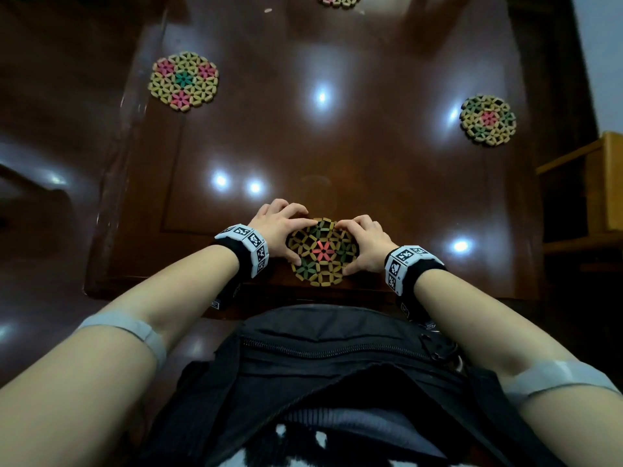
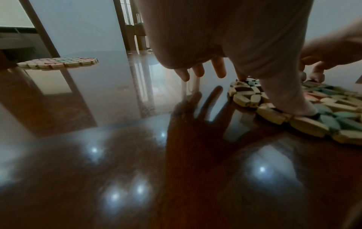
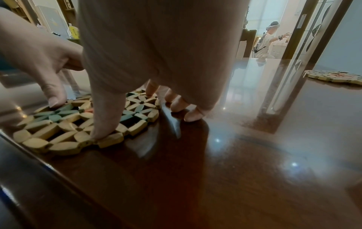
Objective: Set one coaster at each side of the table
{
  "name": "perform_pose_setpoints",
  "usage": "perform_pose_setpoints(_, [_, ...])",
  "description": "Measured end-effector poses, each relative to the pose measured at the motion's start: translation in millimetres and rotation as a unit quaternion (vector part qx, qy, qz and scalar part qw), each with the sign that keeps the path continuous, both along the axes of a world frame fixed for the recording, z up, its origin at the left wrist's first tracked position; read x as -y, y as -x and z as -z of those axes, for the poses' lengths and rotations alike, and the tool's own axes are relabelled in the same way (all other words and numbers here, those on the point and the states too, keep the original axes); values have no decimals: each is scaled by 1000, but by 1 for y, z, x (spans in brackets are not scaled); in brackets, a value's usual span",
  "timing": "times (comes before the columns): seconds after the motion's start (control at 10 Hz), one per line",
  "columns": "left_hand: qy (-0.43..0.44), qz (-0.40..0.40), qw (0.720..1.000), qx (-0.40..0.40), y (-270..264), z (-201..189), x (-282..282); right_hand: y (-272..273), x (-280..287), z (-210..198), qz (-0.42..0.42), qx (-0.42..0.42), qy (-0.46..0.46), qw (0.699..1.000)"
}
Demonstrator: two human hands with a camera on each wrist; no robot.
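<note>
A round coaster (image 1: 320, 252) of wooden beads, with a pink flower in the middle, lies flat at the near edge of the glossy brown table (image 1: 337, 146). My left hand (image 1: 290, 235) grips its left side, thumb on the near rim and forefinger at the far rim. My right hand (image 1: 354, 246) grips the right side the same way. In the left wrist view my left hand (image 2: 272, 94) has its thumb pressing on the coaster (image 2: 305, 124). In the right wrist view my right hand (image 3: 121, 111) has its thumb on the coaster (image 3: 64, 128).
Three more coasters lie on the table: one at the left side (image 1: 183, 81), one at the right side (image 1: 488, 119), one at the far edge (image 1: 340, 0). A wooden chair (image 1: 600, 183) stands to the right. Another person (image 3: 268, 40) is in a room beyond.
</note>
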State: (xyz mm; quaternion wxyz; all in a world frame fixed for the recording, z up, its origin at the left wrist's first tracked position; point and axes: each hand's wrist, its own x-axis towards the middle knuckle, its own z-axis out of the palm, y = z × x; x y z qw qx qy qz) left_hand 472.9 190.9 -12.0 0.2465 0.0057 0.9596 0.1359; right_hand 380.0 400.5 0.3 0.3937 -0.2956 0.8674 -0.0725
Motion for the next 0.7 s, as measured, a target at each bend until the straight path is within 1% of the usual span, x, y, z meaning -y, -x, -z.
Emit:
perform_pose_setpoints(0.3, [12, 18, 1000, 3, 4, 0, -2, 1, -1, 0, -5, 4, -4, 1000])
perform_pose_setpoints(0.4, [7, 1, 1000, 11, 3, 1, -2, 2, -2, -1, -10, 7, -6, 1000])
perform_pose_setpoints(0.6, [-4, -8, 1000, 16, 2, 0, -2, 3, -5, -1, -19, 16, 1, 1000])
perform_pose_setpoints(0.7, [-32, -31, 999, -3, 2, 0, -2, 5, -5, -2, -18, 23, 7, 1000])
